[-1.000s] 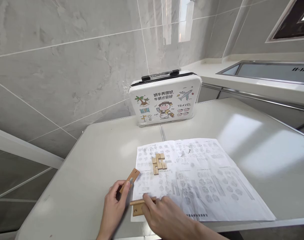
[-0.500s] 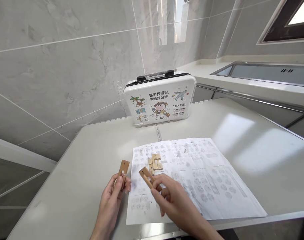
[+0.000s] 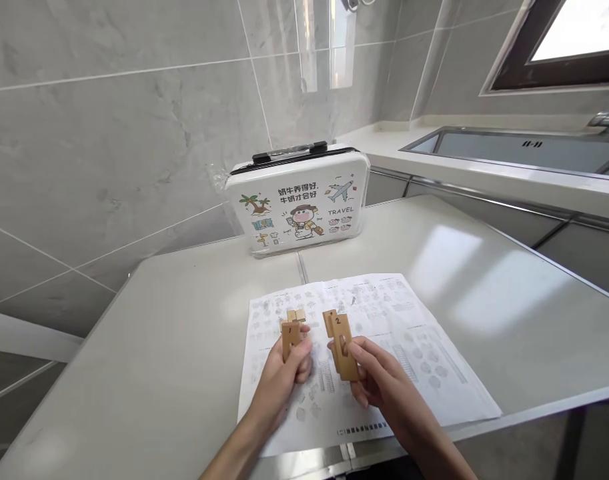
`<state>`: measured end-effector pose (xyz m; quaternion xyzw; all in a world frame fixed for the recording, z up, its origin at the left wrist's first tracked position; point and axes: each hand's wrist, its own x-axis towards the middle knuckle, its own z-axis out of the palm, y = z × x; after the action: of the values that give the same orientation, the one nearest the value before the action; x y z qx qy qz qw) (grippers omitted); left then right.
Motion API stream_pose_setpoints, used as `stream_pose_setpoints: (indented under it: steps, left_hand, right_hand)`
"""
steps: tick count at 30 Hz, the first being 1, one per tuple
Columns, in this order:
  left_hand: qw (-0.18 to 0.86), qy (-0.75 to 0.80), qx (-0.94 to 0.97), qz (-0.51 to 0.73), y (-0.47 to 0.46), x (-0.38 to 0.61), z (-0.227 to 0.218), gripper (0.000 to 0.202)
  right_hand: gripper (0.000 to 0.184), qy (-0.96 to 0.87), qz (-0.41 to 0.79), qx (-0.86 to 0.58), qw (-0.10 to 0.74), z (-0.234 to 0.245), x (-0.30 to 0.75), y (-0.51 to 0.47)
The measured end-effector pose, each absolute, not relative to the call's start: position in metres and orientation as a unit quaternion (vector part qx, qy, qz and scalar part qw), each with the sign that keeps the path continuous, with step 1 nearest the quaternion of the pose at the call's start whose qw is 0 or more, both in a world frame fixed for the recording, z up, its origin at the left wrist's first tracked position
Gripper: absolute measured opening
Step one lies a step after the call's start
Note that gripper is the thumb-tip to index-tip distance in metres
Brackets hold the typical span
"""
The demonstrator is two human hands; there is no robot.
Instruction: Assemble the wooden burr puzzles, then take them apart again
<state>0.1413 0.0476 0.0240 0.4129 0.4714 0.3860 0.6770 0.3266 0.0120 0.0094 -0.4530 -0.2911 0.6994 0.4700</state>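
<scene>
Left hand (image 3: 284, 370) gripped a wooden puzzle piece marked 1 (image 3: 289, 337) upright, lower centre of frame; right hand (image 3: 379, 380) pinched the piece marked 2 (image 3: 342, 343) just beside it, not touching. Both were over the printed instruction sheet (image 3: 409, 353), loose wooden blocks (image 3: 297, 315) partly hidden behind piece 1. Cartoon travel case (image 3: 299, 203) stood against the tiled wall, upper centre.

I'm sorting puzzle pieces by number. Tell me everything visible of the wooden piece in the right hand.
The wooden piece is a flat, light tan bar, its top seemingly notched, with a handwritten 2 near the upper end. It stands nearly upright, tilted slightly left, held above the printed sheet. The right hand grips its lower half; nothing else touches it.
</scene>
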Motion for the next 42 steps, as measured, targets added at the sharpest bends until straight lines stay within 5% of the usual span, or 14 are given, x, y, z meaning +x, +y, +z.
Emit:
stream_pose_setpoints:
  steps: [25,42]
  left_hand:
    - [0.588,0.438,0.605,0.311,0.057,0.203,-0.005,0.041]
    - [0.601,0.405,0.638,0.261,0.065,0.193,0.005,0.030]
  right_hand:
    - [0.044,-0.135,0.627,-0.487,0.593,-0.021,0.337,0.002]
    - [0.044,-0.249,0.517,-0.547,0.609,-0.015,0.365,0.009]
